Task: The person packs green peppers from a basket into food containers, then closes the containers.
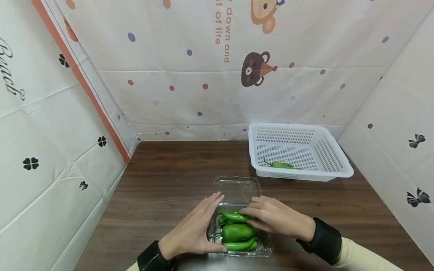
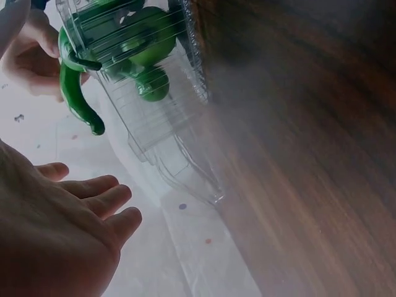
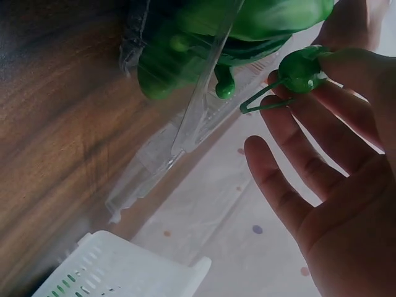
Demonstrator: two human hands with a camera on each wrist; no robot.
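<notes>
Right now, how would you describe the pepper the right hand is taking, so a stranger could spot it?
Start at the clear plastic box on the near part of the brown table, between the two hands. At its far end the right hand pinches a long, thin, curved green pepper. Unlike the fat pepper beside it, it is slim, and it is the only one being gripped.

Staged tabletop booth: cartoon-printed cloth backdrop point(image 1: 237, 75) walls in wooden table point(image 1: 162, 180); white plastic basket point(image 1: 298, 150).
</notes>
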